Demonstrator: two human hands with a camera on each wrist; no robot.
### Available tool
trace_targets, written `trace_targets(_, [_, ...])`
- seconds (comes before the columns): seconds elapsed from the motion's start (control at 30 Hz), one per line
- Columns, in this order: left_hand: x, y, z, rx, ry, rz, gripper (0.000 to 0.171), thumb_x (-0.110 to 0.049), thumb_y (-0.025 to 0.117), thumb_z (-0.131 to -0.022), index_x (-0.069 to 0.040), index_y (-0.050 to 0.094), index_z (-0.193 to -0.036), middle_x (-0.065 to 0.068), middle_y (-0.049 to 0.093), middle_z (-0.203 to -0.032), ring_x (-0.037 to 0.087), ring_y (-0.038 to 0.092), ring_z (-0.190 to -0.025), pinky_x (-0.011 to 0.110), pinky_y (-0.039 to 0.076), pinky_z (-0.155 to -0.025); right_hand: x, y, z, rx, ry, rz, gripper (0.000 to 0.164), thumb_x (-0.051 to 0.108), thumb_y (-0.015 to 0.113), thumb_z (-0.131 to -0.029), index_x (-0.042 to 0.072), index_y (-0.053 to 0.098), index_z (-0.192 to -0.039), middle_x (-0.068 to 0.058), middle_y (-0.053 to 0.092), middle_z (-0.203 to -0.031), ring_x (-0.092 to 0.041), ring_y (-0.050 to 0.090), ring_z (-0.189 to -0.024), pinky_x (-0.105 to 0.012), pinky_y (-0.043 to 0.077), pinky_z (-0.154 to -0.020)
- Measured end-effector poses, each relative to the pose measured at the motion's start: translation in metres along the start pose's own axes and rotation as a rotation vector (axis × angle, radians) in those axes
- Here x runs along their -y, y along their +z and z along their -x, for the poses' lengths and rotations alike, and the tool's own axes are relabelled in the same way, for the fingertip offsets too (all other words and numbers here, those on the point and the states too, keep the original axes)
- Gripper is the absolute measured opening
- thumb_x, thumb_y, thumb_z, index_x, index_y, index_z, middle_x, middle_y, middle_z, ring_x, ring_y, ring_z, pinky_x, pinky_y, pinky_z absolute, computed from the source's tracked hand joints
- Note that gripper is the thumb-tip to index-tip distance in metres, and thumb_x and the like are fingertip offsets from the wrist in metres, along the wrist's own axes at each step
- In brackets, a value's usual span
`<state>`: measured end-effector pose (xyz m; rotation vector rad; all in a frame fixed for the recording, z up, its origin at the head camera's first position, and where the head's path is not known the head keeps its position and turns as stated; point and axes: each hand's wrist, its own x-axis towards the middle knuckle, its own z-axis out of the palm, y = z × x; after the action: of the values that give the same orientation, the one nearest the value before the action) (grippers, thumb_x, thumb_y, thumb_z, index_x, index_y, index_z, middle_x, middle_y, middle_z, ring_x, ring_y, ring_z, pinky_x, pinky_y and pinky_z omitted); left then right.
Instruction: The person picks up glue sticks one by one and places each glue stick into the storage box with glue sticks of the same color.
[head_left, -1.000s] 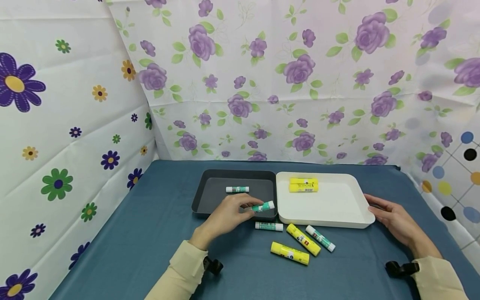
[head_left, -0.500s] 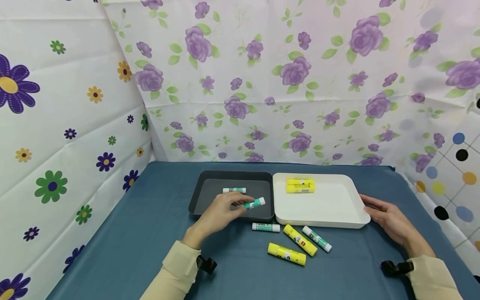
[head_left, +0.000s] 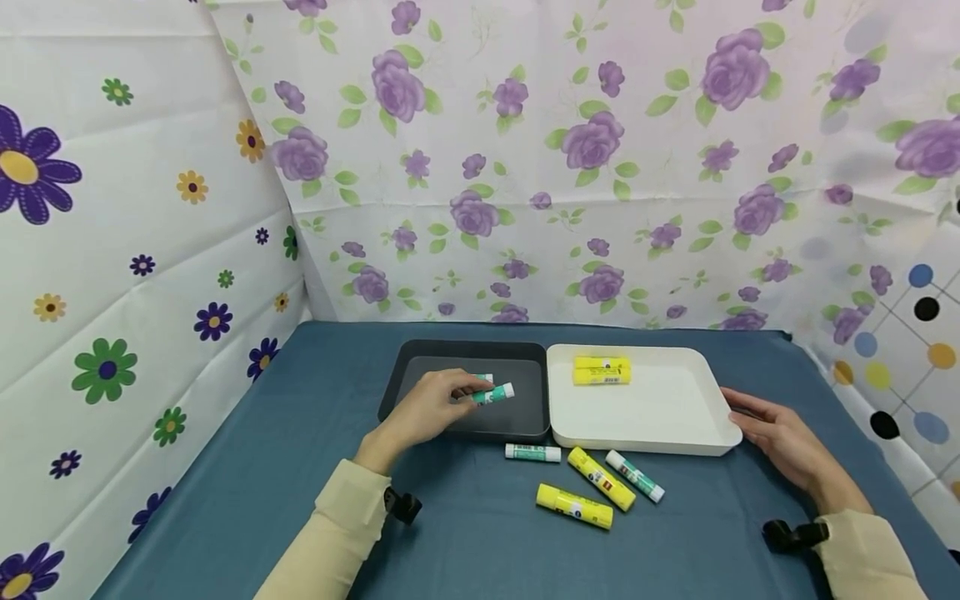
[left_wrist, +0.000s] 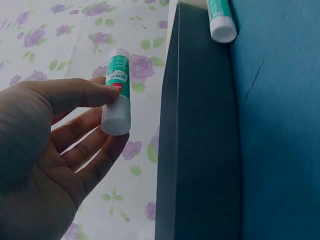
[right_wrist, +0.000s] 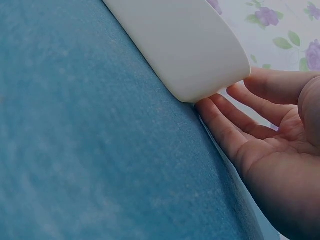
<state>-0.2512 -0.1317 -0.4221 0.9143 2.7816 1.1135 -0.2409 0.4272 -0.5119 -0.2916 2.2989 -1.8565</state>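
My left hand (head_left: 422,407) pinches a green-and-white glue stick (left_wrist: 120,90) between thumb and fingers, above the dark grey tray (head_left: 420,367). Another green glue stick (head_left: 486,377) lies in that tray, mostly hidden behind the hand. At the right end of the white tray (head_left: 645,417), my right hand (head_left: 783,442) touches the rim and side with its thumb and fairly straight fingertips. Two yellow glue sticks (head_left: 602,375) lie side by side toward the back of the white tray.
In front of the trays, on the blue cloth (head_left: 465,533), lie a green glue stick (head_left: 532,453), another green one (head_left: 635,477) set slantwise, and two yellow glue sticks (head_left: 574,506). The trays stand edge to edge. A flowered curtain (head_left: 525,167) hangs behind the table.
My left hand has moved left and slightly away from me over the dark tray, carrying the green glue stick. The right hand has stayed at the white tray.
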Motion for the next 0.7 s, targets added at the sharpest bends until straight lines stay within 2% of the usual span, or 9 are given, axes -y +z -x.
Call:
trace_targets(0.13, [0.002, -0.009, -0.006, 0.036, -0.011, -0.027, 0.032, -0.005, 0.068, -0.100, -0.015, 0.074, -0.130, 0.000, 0.071, -0.116, 0.013, 0.065, -0.097, 0.034, 0.057, -0.085, 0.001, -0.001, -0.001, -0.004, 0.006, 0.007, 0.065, 0.018, 0.053, -0.111, -0.004, 0.022, -0.163, 0.023, 0.048, -0.139, 0.013, 0.054, -0.122, -0.012, 0.049, -0.094])
trace_targets(0.3, [0.005, -0.020, -0.017, 0.061, -0.017, -0.081, 0.031, -0.005, 0.070, -0.100, -0.015, 0.075, -0.129, 0.000, 0.071, -0.114, 0.013, 0.066, -0.098, 0.037, 0.058, -0.090, 0.001, -0.002, -0.001, -0.003, 0.005, 0.003, 0.065, 0.017, 0.053, -0.111, -0.004, 0.022, -0.163, 0.023, 0.048, -0.139, 0.013, 0.053, -0.122, -0.012, 0.049, -0.095])
trace_targets(0.7, [0.017, -0.050, -0.047, 0.131, -0.099, -0.126, 0.033, -0.007, 0.065, -0.103, -0.014, 0.070, -0.136, 0.003, 0.070, -0.118, 0.019, 0.066, -0.107, 0.039, 0.057, -0.091, 0.000, -0.003, -0.001, -0.005, 0.009, 0.019, 0.066, 0.019, 0.053, -0.111, -0.005, 0.021, -0.163, 0.019, 0.046, -0.142, 0.014, 0.052, -0.121, -0.012, 0.049, -0.094])
